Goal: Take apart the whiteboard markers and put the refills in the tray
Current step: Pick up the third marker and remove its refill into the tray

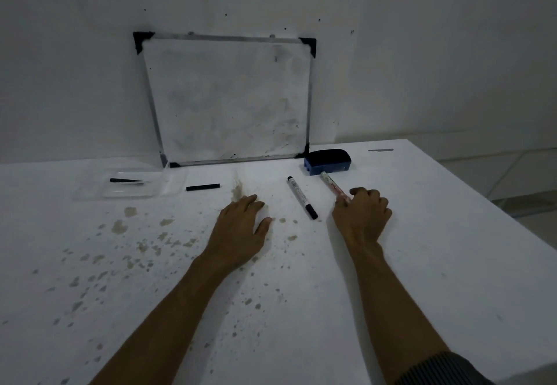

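Note:
My right hand (363, 212) curls its fingers around the near end of a white marker with red print (331, 185), which still lies on the table. A second white marker with a black cap (301, 197) lies just left of it, untouched. My left hand (241, 227) rests flat on the table, fingers apart, holding nothing. At the far left sits a clear plastic tray (168, 188) with one black refill (126, 180) inside. A black stick-like marker part (202, 187) lies on the table just right of the tray.
A small framed whiteboard (229, 98) leans on the wall at the back. A blue eraser (328, 161) sits by its lower right corner. The white table (422, 249) is stained with brown spots; its right edge drops off to the floor.

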